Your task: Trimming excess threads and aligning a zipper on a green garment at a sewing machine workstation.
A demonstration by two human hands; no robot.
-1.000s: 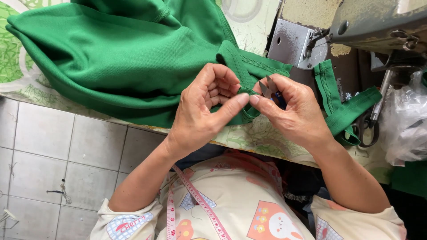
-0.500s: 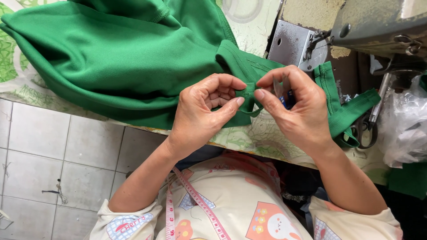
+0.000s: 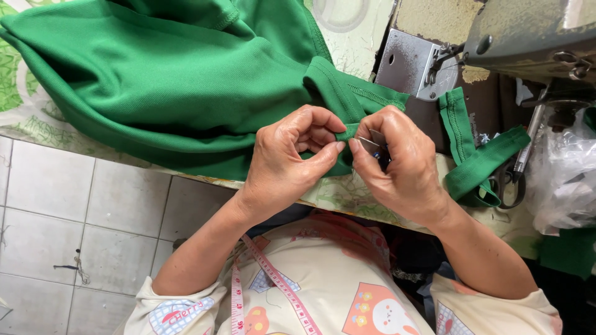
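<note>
Both hands meet at the table's front edge. The left hand [image 3: 288, 164] has thumb and forefinger pinched tight on a small fold of the green garment [image 3: 186, 80], the other fingers curled in behind. The right hand [image 3: 403, 164] faces it, fingers closed around a small metal tool [image 3: 371, 144], thin and silvery, its tip aimed left at that same pinched bit of cloth; what kind of tool it is cannot be told.

The garment itself lies heaped across the table [image 3: 347, 195], filling the upper left, its bulk running left to right, and narrowing into a ribbed, stitched edge that points right and down toward the hands. Part of it hangs over the table's front edge.

To the right, a separate green strip [image 3: 475, 164] lies folded in a V, one arm running up toward the sewing machine [image 3: 534, 37], the other slanting to the upper right. Just beside it, dark-handled scissors [image 3: 518, 174] lie with blades pointing up. A crumpled clear plastic bag [image 3: 565, 180] sits at the far right edge. A pale round marking [image 3: 338, 12] shows on the patterned table cover at top centre.

A pink measuring tape [image 3: 273, 279] hangs down the person's front, and grey floor tiles [image 3: 68, 217] show at lower left.
</note>
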